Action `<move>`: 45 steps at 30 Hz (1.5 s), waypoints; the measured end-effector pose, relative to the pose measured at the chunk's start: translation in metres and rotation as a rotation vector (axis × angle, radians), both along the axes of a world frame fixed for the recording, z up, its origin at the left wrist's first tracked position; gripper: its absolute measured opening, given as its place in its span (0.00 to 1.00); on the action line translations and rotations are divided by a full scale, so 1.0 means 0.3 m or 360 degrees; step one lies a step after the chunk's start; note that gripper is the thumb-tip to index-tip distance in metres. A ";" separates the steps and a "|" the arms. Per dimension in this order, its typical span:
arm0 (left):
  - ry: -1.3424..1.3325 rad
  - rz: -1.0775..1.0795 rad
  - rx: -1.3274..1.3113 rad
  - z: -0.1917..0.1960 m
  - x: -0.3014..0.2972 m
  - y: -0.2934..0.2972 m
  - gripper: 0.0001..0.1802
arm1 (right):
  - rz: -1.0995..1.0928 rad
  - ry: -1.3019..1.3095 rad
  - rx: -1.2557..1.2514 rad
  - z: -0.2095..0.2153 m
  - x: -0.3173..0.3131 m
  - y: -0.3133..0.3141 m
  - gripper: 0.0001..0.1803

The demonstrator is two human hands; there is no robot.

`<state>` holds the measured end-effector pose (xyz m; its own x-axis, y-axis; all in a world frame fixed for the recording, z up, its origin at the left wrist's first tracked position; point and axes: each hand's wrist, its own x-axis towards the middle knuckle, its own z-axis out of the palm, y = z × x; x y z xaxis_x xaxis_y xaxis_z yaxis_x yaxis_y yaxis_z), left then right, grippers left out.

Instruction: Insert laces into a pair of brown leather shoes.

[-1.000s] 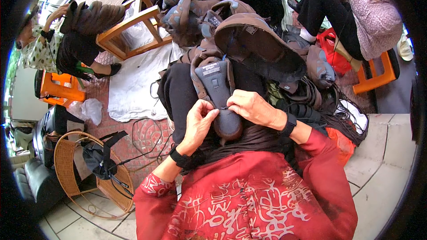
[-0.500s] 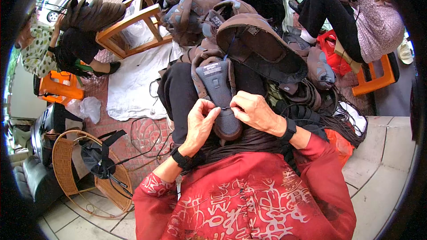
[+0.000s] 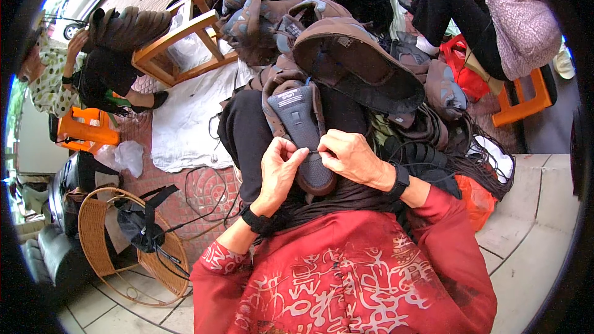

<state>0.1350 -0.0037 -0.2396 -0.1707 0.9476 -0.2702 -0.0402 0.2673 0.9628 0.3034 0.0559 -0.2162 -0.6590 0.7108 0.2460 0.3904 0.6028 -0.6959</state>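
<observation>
Across my lap lies a brown shoe upper (image 3: 318, 117) with a grey-blue padded tongue (image 3: 297, 116), its toe end toward me. My left hand (image 3: 279, 166) is closed in a pinch at the left edge of the tongue's lower part. My right hand (image 3: 355, 158) pinches at the right edge. Between the fingertips a short dark lace (image 3: 314, 151) runs across the upper; its ends are hidden in my fingers. Bundled dark laces (image 3: 309, 207) lie over my lap, below the toe.
Brown uppers (image 3: 257, 21) pile up ahead, a large one (image 3: 359, 65) leaning close by. A wooden stool frame (image 3: 185, 40) stands ahead left, a wicker chair (image 3: 93, 235) at left. More laces (image 3: 476, 170) hang at right. Seated people (image 3: 523, 34) work on both sides.
The whole view has shifted slightly. Both hands stay pinched at the upper, and the lace between them looks thinner and straighter.
</observation>
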 end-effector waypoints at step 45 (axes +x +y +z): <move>-0.0261 0.0015 0.0029 -0.010 -0.004 -0.014 0.08 | 0.0237 -0.0164 0.0331 0.007 -0.016 0.036 0.04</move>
